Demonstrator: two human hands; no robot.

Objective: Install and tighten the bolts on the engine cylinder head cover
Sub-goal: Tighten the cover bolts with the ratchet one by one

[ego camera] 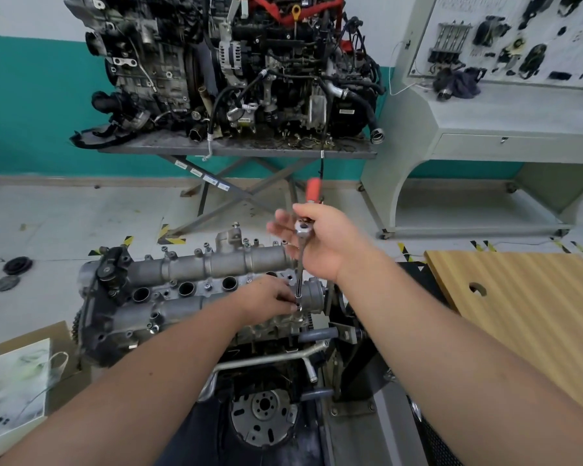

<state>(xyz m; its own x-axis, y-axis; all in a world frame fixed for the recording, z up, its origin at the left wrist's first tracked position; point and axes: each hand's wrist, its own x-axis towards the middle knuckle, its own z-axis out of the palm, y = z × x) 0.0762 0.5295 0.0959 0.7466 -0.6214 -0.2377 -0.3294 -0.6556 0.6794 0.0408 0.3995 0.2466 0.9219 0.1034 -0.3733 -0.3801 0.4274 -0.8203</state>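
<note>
Cylinder head cover sits centre-left on the engine, bolts along its edges. Left hand at its right end, fingers pinched on the extension's lower tip at a bolt. Right hand above, curled around the ratchet, orange handle pointing far. Wooden tabletop right.

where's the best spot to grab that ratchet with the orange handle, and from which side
Grip the ratchet by its orange handle, coming from the right, where the right hand already is. The handle juts up and away past the head, giving the most leverage. The extension stands nearly upright on a bolt, so the left hand's fingers steady its lower end near the cylinder head cover.
</note>
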